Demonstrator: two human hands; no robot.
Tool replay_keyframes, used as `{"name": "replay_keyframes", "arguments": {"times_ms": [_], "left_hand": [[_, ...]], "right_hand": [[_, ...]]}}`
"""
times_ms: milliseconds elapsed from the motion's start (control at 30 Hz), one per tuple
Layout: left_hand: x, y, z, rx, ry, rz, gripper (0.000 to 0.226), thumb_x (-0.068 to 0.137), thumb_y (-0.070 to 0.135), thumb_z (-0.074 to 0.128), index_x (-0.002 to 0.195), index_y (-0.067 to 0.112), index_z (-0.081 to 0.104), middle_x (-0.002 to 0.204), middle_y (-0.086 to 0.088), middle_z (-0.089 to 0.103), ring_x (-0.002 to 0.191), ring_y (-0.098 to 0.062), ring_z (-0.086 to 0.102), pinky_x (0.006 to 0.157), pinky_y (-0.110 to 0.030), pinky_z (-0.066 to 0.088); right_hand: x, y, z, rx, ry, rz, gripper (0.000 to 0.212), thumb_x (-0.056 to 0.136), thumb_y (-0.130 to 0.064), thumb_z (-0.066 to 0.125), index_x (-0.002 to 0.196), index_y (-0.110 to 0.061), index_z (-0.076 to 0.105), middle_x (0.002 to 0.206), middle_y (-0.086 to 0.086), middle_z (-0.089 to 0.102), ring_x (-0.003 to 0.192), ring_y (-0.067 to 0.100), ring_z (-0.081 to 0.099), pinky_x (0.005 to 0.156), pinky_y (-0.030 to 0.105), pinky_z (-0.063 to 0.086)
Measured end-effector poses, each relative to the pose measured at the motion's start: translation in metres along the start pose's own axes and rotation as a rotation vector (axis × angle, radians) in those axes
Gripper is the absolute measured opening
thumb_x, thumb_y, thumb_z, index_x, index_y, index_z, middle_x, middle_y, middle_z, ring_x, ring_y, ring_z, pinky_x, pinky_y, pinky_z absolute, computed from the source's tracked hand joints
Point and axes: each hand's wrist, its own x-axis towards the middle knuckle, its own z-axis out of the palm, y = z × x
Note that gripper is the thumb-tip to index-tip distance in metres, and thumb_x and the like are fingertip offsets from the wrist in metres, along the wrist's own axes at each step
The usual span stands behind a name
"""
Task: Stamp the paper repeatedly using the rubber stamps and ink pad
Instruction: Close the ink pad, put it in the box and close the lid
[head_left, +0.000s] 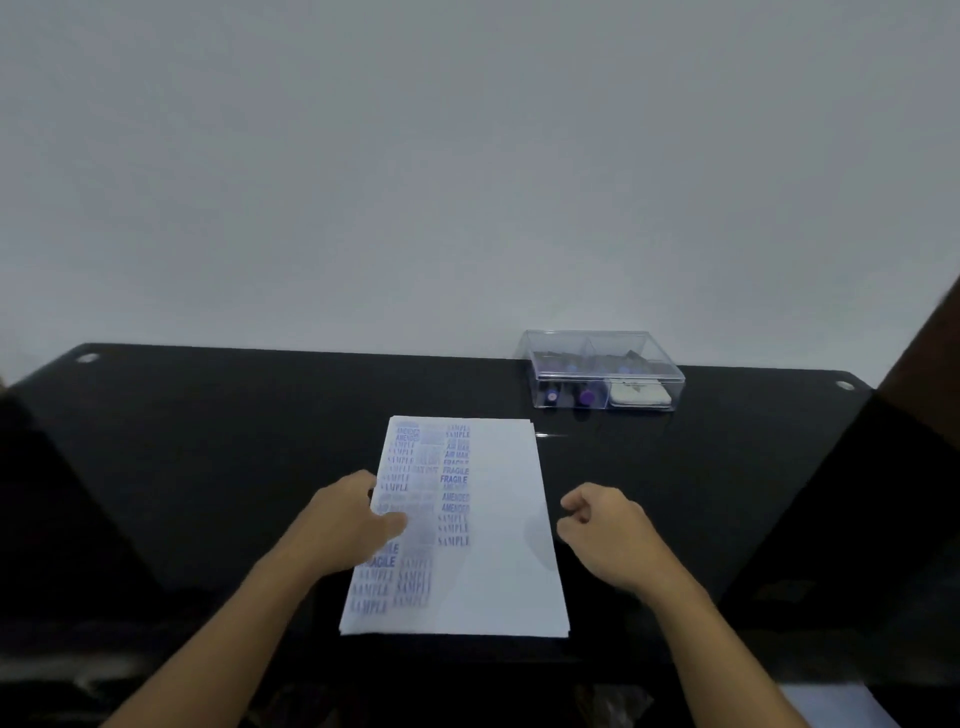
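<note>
Left hand (358, 512) rests relaxed on the paper (501, 519), over prints (454, 501); right hand (602, 530) loosely curled, empty. I'd expect smears if that palm drags wet ink.

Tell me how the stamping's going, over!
Left hand rests on the paper, left edge. Right hand loosely curled, empty, beside it. Left half stamped, right half blank. Stamps inside clear box; nothing in the way.
</note>
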Motion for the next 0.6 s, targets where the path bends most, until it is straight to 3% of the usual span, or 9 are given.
{"name": "replay_keyframes", "arguments": {"times_ms": [33,133,233,300,400,600], "left_hand": [[-0.008,-0.006,-0.001,-0.003,-0.017,-0.001,0.037,0.092,0.038,0.069,0.122,0.027,0.050,0.112,0.009,0.062,0.086,-0.003,0.061,0.067,-0.021,0.047],[-0.027,-0.024,0.000,0.006,-0.037,0.025,0.070,0.087,0.042,0.074,0.146,0.024,0.041,0.140,0.001,0.054,0.118,-0.013,0.057,0.087,-0.025,0.046],[-0.041,-0.037,0.002,-0.012,-0.050,0.086,0.079,0.082,0.042,0.079,0.149,0.030,0.038,0.143,0.007,0.052,0.116,-0.004,0.051,0.091,-0.023,0.044],[-0.048,-0.041,0.005,0.020,-0.057,0.150,0.082,0.077,0.046,0.079,0.147,0.034,0.039,0.142,0.013,0.051,0.118,-0.001,0.049,0.090,-0.020,0.043],[-0.056,-0.046,0.011,0.123,-0.038,0.203,0.095,0.074,0.053,0.077,0.153,0.033,0.029,0.147,0.016,0.044,0.132,-0.006,0.037,0.100,-0.026,0.039],[-0.062,-0.054,0.018,0.186,-0.003,0.250,0.100,0.073,0.054,0.074,0.156,0.034,0.023,0.152,0.019,0.036,0.135,-0.006,0.031,0.108,-0.030,0.038]], "right_hand": [[-0.005,-0.001,0.002,-0.013,-0.024,-0.008,0.032,0.096,-0.021,0.057,0.128,-0.019,0.057,0.095,-0.012,0.063,0.083,0.001,0.059,0.065,0.014,0.044],[-0.022,0.000,0.011,-0.083,-0.109,-0.051,0.042,0.096,-0.025,0.059,0.137,-0.020,0.051,0.116,-0.005,0.062,0.099,0.007,0.058,0.076,0.019,0.046],[-0.036,0.006,0.020,-0.164,-0.147,-0.124,0.057,0.095,-0.032,0.059,0.148,-0.023,0.041,0.136,-0.005,0.051,0.128,0.012,0.043,0.099,0.025,0.042],[-0.046,0.009,0.024,-0.183,-0.158,-0.164,0.064,0.093,-0.037,0.060,0.151,-0.025,0.036,0.143,-0.008,0.045,0.137,0.011,0.030,0.109,0.028,0.036],[-0.057,0.010,0.029,-0.237,-0.162,-0.219,0.072,0.090,-0.043,0.062,0.153,-0.026,0.030,0.154,-0.013,0.035,0.141,0.011,0.022,0.116,0.032,0.030],[-0.065,0.017,0.036,-0.342,-0.096,-0.310,0.068,0.093,-0.045,0.059,0.152,-0.027,0.031,0.153,-0.018,0.032,0.137,0.010,0.023,0.115,0.029,0.028]]}}
